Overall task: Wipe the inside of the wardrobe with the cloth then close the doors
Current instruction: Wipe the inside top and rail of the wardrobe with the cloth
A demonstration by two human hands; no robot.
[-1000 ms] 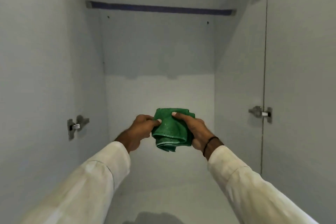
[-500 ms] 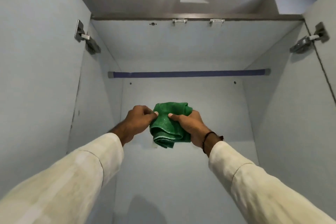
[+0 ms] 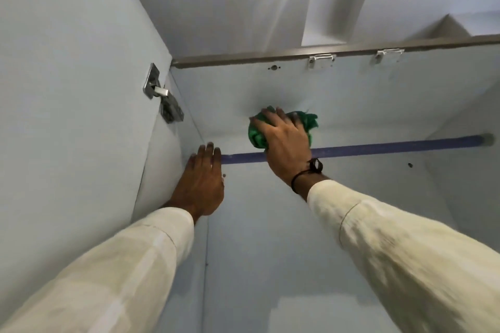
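Observation:
I look up into the pale wardrobe. My right hand (image 3: 284, 143) presses a bunched green cloth (image 3: 305, 121) flat against the underside of the wardrobe's top panel (image 3: 378, 94), in front of the blue hanging rail (image 3: 392, 147). My left hand (image 3: 201, 184) is spread open with its fingers apart, palm against the left side wall (image 3: 162, 170) near the rail's left end. It holds nothing. The open left door (image 3: 67, 89) fills the left of the view.
A metal hinge (image 3: 162, 94) joins the left door to the side wall. Two small white catches (image 3: 322, 58) sit under the wardrobe's front top edge (image 3: 270, 58). The room ceiling shows above. The back wall (image 3: 270, 251) lies between my white sleeves.
My left hand let go of the cloth and went to the left wall. My right hand carried the cloth up onto the top panel. My view tilted further upward.

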